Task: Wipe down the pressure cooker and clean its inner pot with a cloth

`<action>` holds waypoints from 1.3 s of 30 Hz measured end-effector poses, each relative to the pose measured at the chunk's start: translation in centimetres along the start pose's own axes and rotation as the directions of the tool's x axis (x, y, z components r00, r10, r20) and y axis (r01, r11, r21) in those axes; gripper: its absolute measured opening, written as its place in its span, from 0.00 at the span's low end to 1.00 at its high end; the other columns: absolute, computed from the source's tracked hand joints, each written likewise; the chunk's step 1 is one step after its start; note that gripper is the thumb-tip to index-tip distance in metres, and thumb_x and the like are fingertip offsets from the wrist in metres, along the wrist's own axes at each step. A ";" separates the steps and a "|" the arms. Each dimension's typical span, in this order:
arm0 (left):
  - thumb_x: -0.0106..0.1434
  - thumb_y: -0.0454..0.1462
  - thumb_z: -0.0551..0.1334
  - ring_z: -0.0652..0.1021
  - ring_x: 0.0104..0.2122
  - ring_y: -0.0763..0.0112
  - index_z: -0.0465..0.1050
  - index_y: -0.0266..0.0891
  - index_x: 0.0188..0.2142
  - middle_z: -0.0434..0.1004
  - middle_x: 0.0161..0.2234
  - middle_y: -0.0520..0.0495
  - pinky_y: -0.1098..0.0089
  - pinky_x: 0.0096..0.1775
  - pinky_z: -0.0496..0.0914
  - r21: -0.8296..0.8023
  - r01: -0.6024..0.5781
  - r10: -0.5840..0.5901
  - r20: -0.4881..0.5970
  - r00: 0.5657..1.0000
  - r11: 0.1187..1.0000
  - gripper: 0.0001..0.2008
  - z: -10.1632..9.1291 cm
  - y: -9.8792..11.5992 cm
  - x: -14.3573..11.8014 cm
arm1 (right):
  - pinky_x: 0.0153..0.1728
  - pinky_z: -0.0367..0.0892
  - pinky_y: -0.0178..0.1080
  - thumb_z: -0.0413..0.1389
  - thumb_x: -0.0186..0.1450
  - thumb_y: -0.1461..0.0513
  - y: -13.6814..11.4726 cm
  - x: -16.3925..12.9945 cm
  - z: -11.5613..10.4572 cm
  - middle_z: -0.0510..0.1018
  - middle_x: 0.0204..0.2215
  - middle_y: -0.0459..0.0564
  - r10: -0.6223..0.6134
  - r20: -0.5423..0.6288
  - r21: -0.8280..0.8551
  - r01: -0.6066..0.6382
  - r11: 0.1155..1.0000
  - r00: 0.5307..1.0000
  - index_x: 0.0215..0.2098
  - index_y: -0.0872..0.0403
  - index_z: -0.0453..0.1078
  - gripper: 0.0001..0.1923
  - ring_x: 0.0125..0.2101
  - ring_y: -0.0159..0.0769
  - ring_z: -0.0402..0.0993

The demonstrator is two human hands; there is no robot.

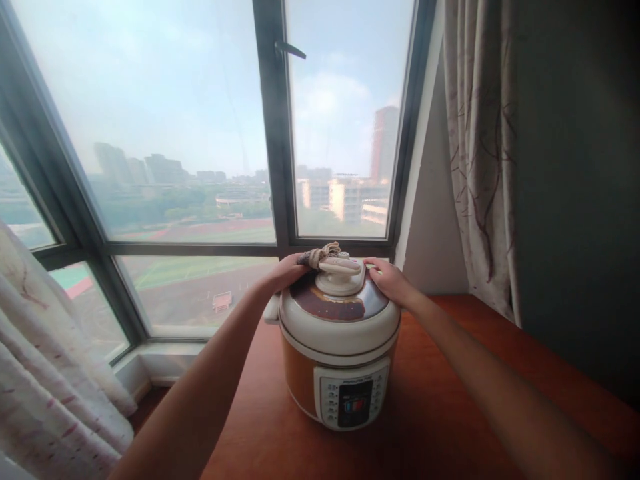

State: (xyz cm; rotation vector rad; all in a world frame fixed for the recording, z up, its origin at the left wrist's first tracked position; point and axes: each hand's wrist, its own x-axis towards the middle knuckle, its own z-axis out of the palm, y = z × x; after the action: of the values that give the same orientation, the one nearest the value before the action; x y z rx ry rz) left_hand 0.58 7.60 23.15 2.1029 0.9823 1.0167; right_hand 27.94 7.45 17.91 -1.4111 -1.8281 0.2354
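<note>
A pressure cooker (341, 339) with a cream rim, a brown body and a front control panel stands upright on the reddish wooden table. Its lid (327, 305) is on, brown and worn, with a cream handle (340, 273) on top. My left hand (290, 272) is at the far left of the lid, closed on a beige bundle (323, 255) that looks like a tied-up cord. At the far right of the lid is my right hand (391, 281), its fingers closed around a small pale piece (373, 267) whose kind I cannot make out. The cooker partly hides my left fingers.
The wooden table (440, 373) runs up to the window wall. Dark window frames (280, 133) rise behind the cooker. A patterned curtain (480, 153) hangs at the right, and another curtain (55, 373) hangs at the lower left.
</note>
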 end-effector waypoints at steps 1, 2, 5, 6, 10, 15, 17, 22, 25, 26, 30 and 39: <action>0.67 0.44 0.63 0.78 0.47 0.55 0.73 0.35 0.52 0.77 0.51 0.44 0.55 0.49 0.74 -0.007 0.006 -0.007 -0.009 1.000 1.000 0.19 0.2 0.2 0.1 | 0.58 0.63 0.40 0.47 0.66 0.66 0.0 0.0 0.0 0.77 0.55 0.54 -0.001 0.002 0.000 0.001 1.000 1.000 0.54 0.55 0.73 0.21 0.55 0.40 0.72; 0.68 0.44 0.63 0.77 0.47 0.56 0.72 0.36 0.53 0.75 0.52 0.43 0.54 0.48 0.74 -0.010 0.009 -0.009 -0.012 1.000 1.000 0.19 0.3 0.4 0.0 | 0.58 0.63 0.40 0.47 0.66 0.66 0.0 0.0 0.0 0.77 0.55 0.54 -0.003 0.004 0.001 0.003 1.000 1.000 0.54 0.55 0.73 0.21 0.55 0.40 0.72; 0.69 0.44 0.62 0.77 0.49 0.57 0.70 0.37 0.55 0.72 0.53 0.43 0.54 0.48 0.75 -0.017 0.018 -0.018 0.001 1.000 1.000 0.19 0.5 0.7 -0.3 | 0.57 0.64 0.41 0.47 0.66 0.66 0.0 -0.1 0.0 0.78 0.54 0.53 -0.002 0.010 0.003 0.002 1.000 1.000 0.53 0.54 0.73 0.21 0.54 0.40 0.72; 0.69 0.44 0.62 0.77 0.49 0.57 0.70 0.37 0.55 0.73 0.53 0.43 0.54 0.48 0.75 -0.019 0.021 -0.021 0.007 1.000 1.000 0.19 0.3 0.7 -0.5 | 0.57 0.64 0.41 0.47 0.66 0.66 0.0 -0.1 0.0 0.78 0.54 0.52 0.000 0.011 0.004 0.000 1.000 1.000 0.53 0.53 0.73 0.21 0.54 0.40 0.73; 0.66 0.48 0.63 0.78 0.48 0.52 0.75 0.36 0.51 0.78 0.51 0.42 0.55 0.50 0.73 -0.039 0.024 -0.022 0.041 0.999 0.999 0.20 -1.0 0.3 -1.8 | 0.56 0.65 0.41 0.47 0.67 0.65 0.1 -0.1 0.0 0.78 0.54 0.51 0.007 0.007 0.005 -0.007 1.000 1.000 0.53 0.51 0.73 0.20 0.52 0.40 0.74; 0.63 0.51 0.63 0.74 0.57 0.45 0.73 0.40 0.58 0.76 0.58 0.41 0.54 0.58 0.68 -0.074 -0.046 0.049 0.048 0.998 0.996 0.28 -2.0 -0.5 -5.9 | 0.56 0.65 0.40 0.49 0.66 0.64 -0.1 0.0 -0.2 0.79 0.52 0.51 0.006 0.006 0.000 -0.006 1.000 1.000 0.51 0.52 0.75 0.19 0.52 0.40 0.74; 0.64 0.51 0.62 0.69 0.61 0.45 0.72 0.42 0.60 0.68 0.64 0.41 0.52 0.62 0.64 0.011 -0.094 0.093 0.008 0.996 0.996 0.29 -1.6 -0.3 -7.7 | 0.55 0.65 0.40 0.49 0.66 0.64 -0.2 -0.1 -0.3 0.79 0.52 0.52 0.009 0.005 -0.003 -0.009 1.000 1.000 0.51 0.53 0.75 0.19 0.53 0.40 0.74; 0.67 0.44 0.58 0.60 0.67 0.46 0.71 0.46 0.61 0.59 0.68 0.43 0.47 0.67 0.54 0.302 -0.109 0.149 -0.114 0.982 0.947 0.24 1.4 1.1 -11.1 | 0.55 0.65 0.40 0.49 0.66 0.65 -0.4 -0.3 -0.4 0.79 0.52 0.50 0.007 0.009 -0.006 -0.007 1.000 1.000 0.51 0.52 0.75 0.19 0.52 0.40 0.74; 0.66 0.40 0.58 0.53 0.69 0.44 0.65 0.50 0.65 0.55 0.70 0.45 0.41 0.66 0.51 0.419 -0.047 0.165 -0.252 0.954 0.907 0.27 4.2 1.3 -12.8 | 0.56 0.65 0.41 0.49 0.66 0.65 -0.4 -0.3 -0.4 0.79 0.52 0.52 0.011 0.006 -0.002 -0.011 1.000 1.000 0.51 0.52 0.75 0.19 0.53 0.41 0.74; 0.66 0.39 0.58 0.50 0.70 0.45 0.63 0.52 0.66 0.53 0.70 0.47 0.40 0.67 0.50 0.427 -0.036 0.180 -0.303 0.936 0.904 0.28 5.2 1.2 -13.4 | 0.56 0.65 0.42 0.48 0.67 0.65 -0.3 -0.3 -0.3 0.79 0.53 0.52 0.012 0.004 0.000 -0.012 1.000 1.000 0.52 0.53 0.75 0.19 0.53 0.42 0.74; 0.67 0.41 0.55 0.43 0.71 0.45 0.55 0.56 0.69 0.43 0.73 0.51 0.38 0.66 0.48 0.437 -0.098 0.287 -0.393 0.873 0.894 0.31 9.0 0.6 -15.5 | 0.57 0.65 0.43 0.49 0.66 0.65 -0.3 -0.3 -0.3 0.79 0.53 0.53 0.018 -0.004 0.016 -0.018 1.000 1.000 0.51 0.53 0.75 0.19 0.53 0.43 0.74; 0.61 0.40 0.56 0.44 0.69 0.31 0.59 0.45 0.68 0.43 0.73 0.41 0.31 0.62 0.47 0.720 -0.261 0.532 -0.173 0.829 0.643 0.34 10.3 0.7 -17.0 | 0.55 0.67 0.46 0.52 0.62 0.64 -0.2 -0.5 -0.1 0.81 0.49 0.53 0.029 -0.057 0.139 -0.021 0.990 0.998 0.47 0.52 0.77 0.17 0.50 0.45 0.76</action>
State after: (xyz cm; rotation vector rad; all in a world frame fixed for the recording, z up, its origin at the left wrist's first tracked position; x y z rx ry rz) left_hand 1.98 -8.59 11.66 2.9074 1.2214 1.4988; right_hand 27.86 6.87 17.82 -1.3313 -1.7141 0.3237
